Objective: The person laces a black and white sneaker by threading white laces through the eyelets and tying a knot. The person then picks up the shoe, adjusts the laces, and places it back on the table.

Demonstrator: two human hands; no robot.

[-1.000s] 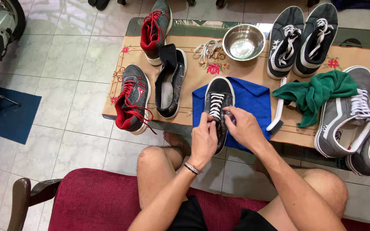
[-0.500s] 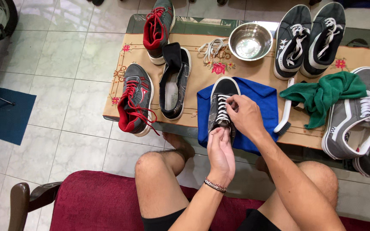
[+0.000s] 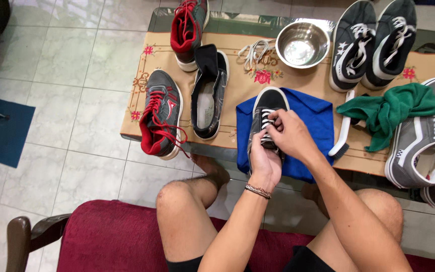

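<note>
Between your two hands, on the blue cloth [image 3: 318,116] at the near edge of the low table [image 3: 227,95], lies the black sneaker [image 3: 268,103] with its toe pointing away from you. Your left hand [image 3: 264,160] cups the heel end from below, and your right hand [image 3: 287,132] is closed over the tongue, its fingertips pinching the white lace [image 3: 267,117]. I judge that the lacing is about half done: the rows near the toe are already threaded, while the upper rows are hidden under your right hand, so I cannot tell how many remain. To the left of your hands stand an unlaced dark shoe [image 3: 208,93] with its tongue pulled up and two grey and red sneakers [image 3: 159,113]; beyond them, a loose white lace [image 3: 255,50] lies beside a steel bowl [image 3: 303,45]. To the right of your hands are a white brush [image 3: 342,128], a green cloth [image 3: 393,108], a laced dark pair [image 3: 373,43] and grey shoes [image 3: 424,138]. No package, label or sign is visible; only small red flower prints mark the table cover.
</note>
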